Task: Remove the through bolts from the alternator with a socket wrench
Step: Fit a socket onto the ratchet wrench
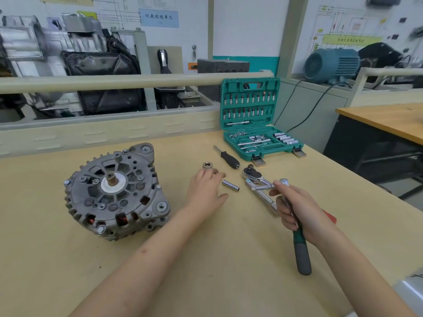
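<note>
Grey cast alternator (116, 191) sits on the desk (206, 259); the left hand (207, 188) lies flat with straight fingers, while the right hand (297, 211) grips a socket wrench (299, 245).

left hand (207, 191): bare | right hand (299, 211): bare | forearms: seemingly sleeveless | no gloves

A blue sign (159, 18) hangs on the far wall, left of the middle. It has dark Chinese words that look like 仪表控制单元, but they are a bit blurry. A yellow-green strip (352, 40) on the wiring chart (343, 26) at the far right has a row of small marks, too blurry to read. No other words or numbers can be read.
</note>
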The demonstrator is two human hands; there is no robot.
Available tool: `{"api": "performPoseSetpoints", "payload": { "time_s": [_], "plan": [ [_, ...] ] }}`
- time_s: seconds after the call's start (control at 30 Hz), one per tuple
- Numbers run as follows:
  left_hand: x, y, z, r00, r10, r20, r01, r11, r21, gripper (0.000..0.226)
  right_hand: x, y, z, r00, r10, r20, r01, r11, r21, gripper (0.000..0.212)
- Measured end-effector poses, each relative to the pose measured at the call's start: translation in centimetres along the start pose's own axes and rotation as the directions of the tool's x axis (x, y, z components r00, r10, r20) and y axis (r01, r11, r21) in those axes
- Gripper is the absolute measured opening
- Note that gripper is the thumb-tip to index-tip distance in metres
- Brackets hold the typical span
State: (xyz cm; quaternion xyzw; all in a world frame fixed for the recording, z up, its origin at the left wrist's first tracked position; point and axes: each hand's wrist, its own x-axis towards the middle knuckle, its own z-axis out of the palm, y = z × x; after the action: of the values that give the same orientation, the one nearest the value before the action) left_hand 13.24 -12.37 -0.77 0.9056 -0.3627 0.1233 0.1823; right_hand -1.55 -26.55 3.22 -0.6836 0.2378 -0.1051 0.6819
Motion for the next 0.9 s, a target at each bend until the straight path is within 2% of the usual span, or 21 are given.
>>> {"api": "performPoseSetpoints", "payload": {
  "time_s": [0.1, 0.2, 0.3, 0.37, 0.4, 0.43, 0.47, 0.5, 0.53, 0.57, 0.63, 0.7, 0.77, 0.83, 0.9],
  "plan": [
    [2.4, 2.5, 1.0, 0.979, 0.117, 0.164, -0.154, 0.959, 0.236, 0.044, 0.0, 0.3, -0.3, 1.0, 0.003, -0.001, -0.003, 1.0, 0.008, 0.032],
    [3.9, 4.1, 2.2, 0.957, 0.076, 0.281, -0.186, 0.901, 0.391, 0.043, -0.3, 0.7, -1.1, 1.0, 0.001, -0.006, -0.001, 0.999, 0.034, 0.032],
    [4.5, 4.4, 2.6, 0.957, 0.013, 0.289, -0.143, 0.889, 0.435, 0.033, -0.4, 0.7, -2.0, 0.999, 0.015, -0.035, -0.013, 0.998, 0.065, 0.032],
    [4.4, 4.4, 2.5, 0.97, 0.038, 0.238, -0.125, 0.924, 0.362, 0.028, -0.4, 0.6, -2.4, 0.999, 0.019, -0.043, -0.016, 0.998, 0.062, 0.033],
    [4.2, 4.6, 2.4, 0.978, 0.069, 0.198, -0.121, 0.958, 0.262, 0.025, -0.5, 0.6, -2.5, 0.999, 0.014, -0.048, -0.012, 0.999, 0.051, 0.034],
    [3.9, 4.9, 2.0, 0.985, 0.091, 0.144, -0.104, 0.991, 0.087, 0.021, -0.6, 0.6, -2.5, 0.998, 0.004, -0.057, -0.002, 0.999, 0.038, 0.034],
    [3.4, 5.3, 1.4, 0.993, 0.074, 0.094, -0.059, 0.986, -0.157, 0.017, -0.6, 0.6, -2.5, 0.998, -0.011, -0.069, 0.013, 1.0, 0.026, 0.035],
    [2.7, 5.8, 0.6, 0.997, 0.027, 0.069, 0.004, 0.909, -0.416, 0.014, -0.8, 0.5, -2.5, 0.996, -0.028, -0.083, 0.03, 0.999, 0.018, 0.036],
    [2.0, 6.2, -0.2, 0.998, -0.019, 0.066, 0.057, 0.765, -0.642, 0.01, -1.0, 0.4, -2.5, 0.995, -0.044, -0.094, 0.045, 0.999, 0.015, 0.037],
    [1.3, 6.5, -1.1, 0.995, -0.062, 0.074, 0.096, 0.591, -0.801, 0.007, -1.2, 0.2, -2.5, 0.993, -0.059, -0.1, 0.061, 0.998, 0.016, 0.037],
    [0.1, 6.8, -2.4, 0.977, -0.136, 0.166, 0.192, 0.214, -0.958, 0.003, -1.9, -0.2, -2.4, 0.991, -0.093, -0.098, 0.097, 0.995, 0.037, 0.037],
    [-0.7, 6.7, -3.4, 0.921, -0.198, 0.335, 0.3, -0.188, -0.935, 0.007, -2.7, -0.7, -1.9, 0.989, -0.128, -0.08, 0.133, 0.989, 0.065, 0.035],
    [-1.3, 6.4, -4.2, 0.836, -0.255, 0.486, 0.32, -0.493, -0.809, 0.015, -3.4, -1.0, -1.2, 0.984, -0.166, -0.059, 0.17, 0.982, 0.087, 0.033],
    [-1.9, 6.3, -4.9, 0.778, -0.284, 0.56, 0.284, -0.636, -0.717, 0.018, -4.1, -1.3, -0.3, 0.979, -0.202, -0.039, 0.205, 0.976, 0.076, 0.032],
    [-2.5, 6.4, -5.3, 0.767, -0.283, 0.576, 0.262, -0.682, -0.683, 0.017, -4.6, -1.7, 0.6, 0.971, -0.24, -0.022, 0.24, 0.97, 0.041, 0.033]
  ]
}}
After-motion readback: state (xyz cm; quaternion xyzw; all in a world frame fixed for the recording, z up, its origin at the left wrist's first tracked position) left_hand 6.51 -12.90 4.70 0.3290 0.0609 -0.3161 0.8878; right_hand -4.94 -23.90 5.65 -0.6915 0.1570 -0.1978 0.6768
